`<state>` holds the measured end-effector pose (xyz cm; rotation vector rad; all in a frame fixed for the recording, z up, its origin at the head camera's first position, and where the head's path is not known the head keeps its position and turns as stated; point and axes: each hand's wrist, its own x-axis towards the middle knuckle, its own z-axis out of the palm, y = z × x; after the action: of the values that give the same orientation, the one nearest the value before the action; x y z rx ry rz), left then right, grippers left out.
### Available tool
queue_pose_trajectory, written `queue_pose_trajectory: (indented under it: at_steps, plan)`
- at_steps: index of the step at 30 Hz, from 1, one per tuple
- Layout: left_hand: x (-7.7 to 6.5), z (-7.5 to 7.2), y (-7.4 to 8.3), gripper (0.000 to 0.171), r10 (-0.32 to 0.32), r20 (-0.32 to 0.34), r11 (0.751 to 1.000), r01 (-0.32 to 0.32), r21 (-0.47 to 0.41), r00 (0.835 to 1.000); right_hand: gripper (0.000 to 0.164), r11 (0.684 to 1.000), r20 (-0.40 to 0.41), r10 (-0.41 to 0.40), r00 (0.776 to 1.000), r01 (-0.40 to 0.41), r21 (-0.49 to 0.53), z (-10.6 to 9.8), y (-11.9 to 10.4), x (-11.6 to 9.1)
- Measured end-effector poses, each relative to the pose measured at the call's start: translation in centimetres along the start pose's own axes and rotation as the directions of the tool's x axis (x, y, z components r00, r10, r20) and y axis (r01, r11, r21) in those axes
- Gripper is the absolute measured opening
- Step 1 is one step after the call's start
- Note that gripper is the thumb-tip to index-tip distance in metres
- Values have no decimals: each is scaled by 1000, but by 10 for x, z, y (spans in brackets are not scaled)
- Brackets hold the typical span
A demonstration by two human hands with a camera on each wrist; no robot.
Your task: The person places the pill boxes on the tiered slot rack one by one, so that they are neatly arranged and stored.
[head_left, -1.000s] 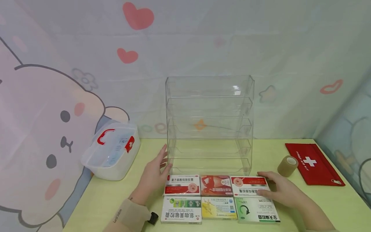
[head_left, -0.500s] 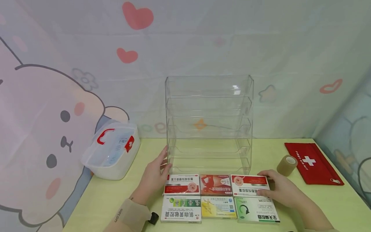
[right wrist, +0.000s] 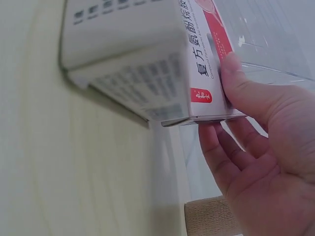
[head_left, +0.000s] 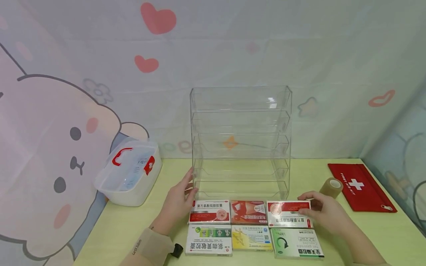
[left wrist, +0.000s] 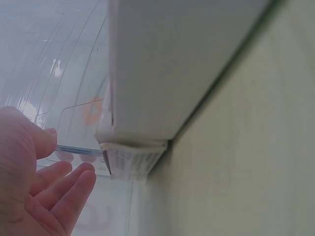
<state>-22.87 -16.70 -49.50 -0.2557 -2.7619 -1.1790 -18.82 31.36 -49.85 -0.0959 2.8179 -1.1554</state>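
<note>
My left hand point(head_left: 178, 199) is beside the lower left side of a clear acrylic rack point(head_left: 240, 171), fingers nearly straight along the side, thumb at the front edge. In the left wrist view, the thumb and fingertips sit right at the clear panel. My right hand point(head_left: 327, 214) pinches the right end of a red-and-white medicine box point(head_left: 281, 214), thumb on the printed face and fingers behind. In front of the rack lie a matching medicine box point(head_left: 209, 212), a red one point(head_left: 249, 213), a green-and-white one point(head_left: 296, 242), a yellow one point(head_left: 251, 237) and a white-and-green one point(head_left: 209, 240).
A white first-aid case point(head_left: 129, 177) with a red handle stands at the left. Just beyond my right hand is a tan bandage roll point(head_left: 329, 188), beside a red first-aid pouch point(head_left: 362, 188). A printed cloth point(head_left: 239, 48) hangs behind the pale yellow table point(head_left: 309, 173).
My right hand and the red-and-white box have shifted slightly right, showing more of the box's lettering. The green-and-white box has turned slightly. My left hand stays put.
</note>
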Motion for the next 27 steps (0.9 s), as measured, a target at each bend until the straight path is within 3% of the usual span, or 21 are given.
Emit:
queue_pose_trajectory:
  at_steps: [10,17,21,27]
  plan:
    - [0,0,-3,88,18,0,999,-18,28,1000,40,1000,-76,3,997,-2,2,-6,-4,-3]
    - [0,0,-1,88,19,-14,1000,-19,24,1000,36,996,-142,-76,987,81,31,-11,-11,-4]
    - [-1,0,1,88,10,-8,1000,-10,14,1000,34,986,-218,-145,965,160,53,-16,-21,-8]
    - [-2,0,3,89,-14,-8,1000,14,4,1000,34,960,-346,-235,908,273,63,-25,-50,-1]
